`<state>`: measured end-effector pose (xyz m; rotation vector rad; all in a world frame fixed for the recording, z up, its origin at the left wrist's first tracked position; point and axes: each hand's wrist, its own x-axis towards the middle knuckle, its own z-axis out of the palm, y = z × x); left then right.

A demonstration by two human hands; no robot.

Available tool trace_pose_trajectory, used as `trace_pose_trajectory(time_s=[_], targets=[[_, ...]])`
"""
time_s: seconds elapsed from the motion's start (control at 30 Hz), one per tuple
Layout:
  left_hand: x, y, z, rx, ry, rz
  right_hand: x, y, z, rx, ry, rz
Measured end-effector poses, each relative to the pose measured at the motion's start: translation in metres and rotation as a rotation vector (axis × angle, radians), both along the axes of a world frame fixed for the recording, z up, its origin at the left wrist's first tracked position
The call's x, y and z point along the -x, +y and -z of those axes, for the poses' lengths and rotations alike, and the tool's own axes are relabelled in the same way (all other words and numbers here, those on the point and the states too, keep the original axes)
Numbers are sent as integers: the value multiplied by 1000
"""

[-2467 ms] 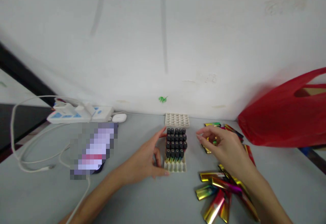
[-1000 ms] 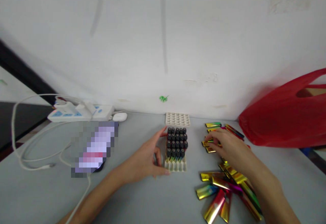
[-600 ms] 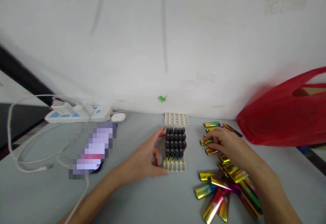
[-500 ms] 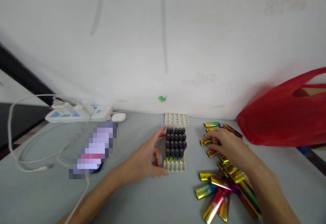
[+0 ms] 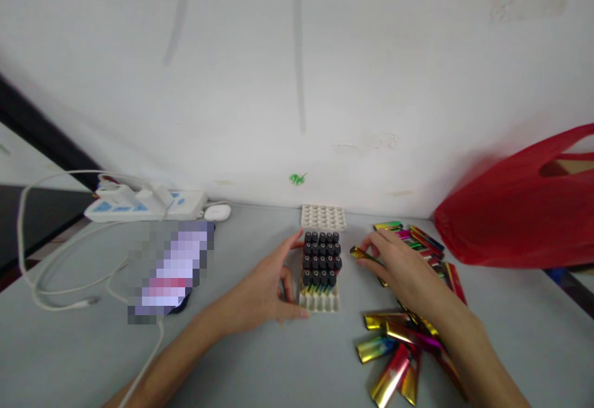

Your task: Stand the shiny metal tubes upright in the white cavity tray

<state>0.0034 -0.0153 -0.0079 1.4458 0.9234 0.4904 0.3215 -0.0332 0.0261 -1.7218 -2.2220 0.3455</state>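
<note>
A white tray [image 5: 319, 303] of small wells stands at the middle of the table. Rows of black-topped pieces [image 5: 322, 262] stand upright in it, and its near row of wells is bare. My left hand [image 5: 273, 287] spans the tray's left side, thumb at the near corner and forefinger by the far end. In my right hand [image 5: 390, 259], thumb and fingers pinch a shiny gold tube [image 5: 356, 251], held to the right of the tray; its other end is hidden by the hand. Several flat metallic tubes [image 5: 392, 376] lie heaped below that hand, in gold, red and purple.
A second white tray [image 5: 323, 217] lies by the wall. More metallic tubes [image 5: 427, 241] lie beyond my right hand, beside a red bag [image 5: 505, 210]. On the left are a phone [image 5: 174, 272], a power strip [image 5: 185, 206], a white case [image 5: 217, 212] and loose white cables [image 5: 58, 309].
My right hand has picked up a gold tube from the far group and moved left toward the tray with it. My left hand has stayed at the tray.
</note>
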Motion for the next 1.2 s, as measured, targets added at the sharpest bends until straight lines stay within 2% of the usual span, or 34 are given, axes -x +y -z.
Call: trace_pose_trajectory(time_s=[0.17,0.33,0.47,0.6,0.83,1.07,1.2], targets=[[0,0,1,-7,0,5,10,-3,-10,-66,123,94],[1,0,3,-6,-21,12,15,-5,-13,-61,429,188],[2,0,2,-36,-44,11,16,-2,-13,0,754,233],[0,-1,-1,-57,-23,-4,16,1,-15,74,927,249],[-1,-1,-5,-50,10,-10,21,0,-13,298,1340,293],[-2,-1,-5,-71,-2,-4,30,-8,-17,316,1246,131],[-3,-3,-5,-59,-11,-35,30,-8,-13,320,1197,133]])
